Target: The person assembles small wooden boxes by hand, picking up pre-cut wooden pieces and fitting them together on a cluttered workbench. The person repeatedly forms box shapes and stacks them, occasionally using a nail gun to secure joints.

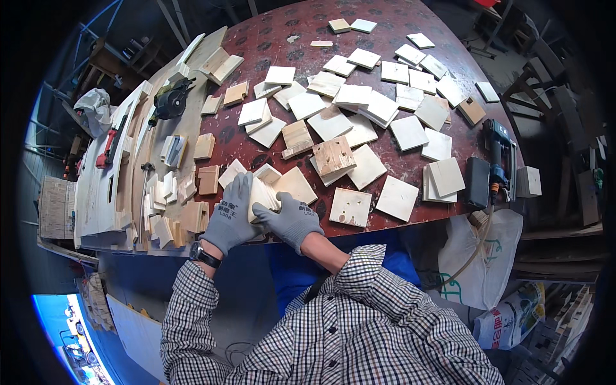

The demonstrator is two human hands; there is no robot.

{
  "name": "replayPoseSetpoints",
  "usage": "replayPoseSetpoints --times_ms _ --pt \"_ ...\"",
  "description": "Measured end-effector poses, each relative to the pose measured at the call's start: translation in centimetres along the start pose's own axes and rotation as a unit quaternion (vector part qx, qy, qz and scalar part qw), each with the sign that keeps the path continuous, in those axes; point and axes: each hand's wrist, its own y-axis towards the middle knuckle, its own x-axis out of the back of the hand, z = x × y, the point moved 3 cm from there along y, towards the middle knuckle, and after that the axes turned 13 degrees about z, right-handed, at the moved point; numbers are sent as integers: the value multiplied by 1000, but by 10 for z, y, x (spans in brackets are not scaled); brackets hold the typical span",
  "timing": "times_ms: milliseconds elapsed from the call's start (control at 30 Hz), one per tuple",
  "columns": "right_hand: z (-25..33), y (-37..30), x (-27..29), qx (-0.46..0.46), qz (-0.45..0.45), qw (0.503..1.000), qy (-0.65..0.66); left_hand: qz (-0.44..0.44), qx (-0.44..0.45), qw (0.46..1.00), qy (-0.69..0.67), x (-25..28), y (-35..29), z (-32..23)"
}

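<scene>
Both of my hands wear grey knit gloves. My left hand [231, 215] and my right hand [290, 218] grip the same small stack of pale square wood boards [263, 194] at the near edge of a dark red round table [269, 38]. The left hand holds the stack's left side and the right hand presses its right end. A single pale board [295, 184] lies just beyond the stack. A board with two drilled holes [350, 207] lies right of my right hand.
Several square wood boards lie scattered over the table. A nail gun [499, 157] with a hose rests at the right edge. A circular saw [171, 97], a red tool [108, 147] and wood offcuts [168, 212] sit on planks at the left. White sacks [482, 256] stand below right.
</scene>
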Motion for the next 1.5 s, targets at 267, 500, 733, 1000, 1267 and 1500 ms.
replayPoseSetpoints --times_ms 267,500,733,1000,1267,1500 --pt "-4 3 -4 -24 -46 998 44 -38 -22 999 22 -21 14 15" --pt "-23 29 -22 14 -110 982 155 -8 16 1000 25 -14 8 13" --pt "-4 10 -28 68 -44 934 349 -75 35 991 101 -3 -10 -10" --pt "-11 -40 4 100 -53 884 454 -329 -44 937 111 40 -83 -59" --pt "-105 -123 128 90 -215 879 417 -390 126 912 -24 -75 -108 -75" --pt "-165 -109 149 -16 -205 889 409 -470 215 840 -162 -116 -69 -62"
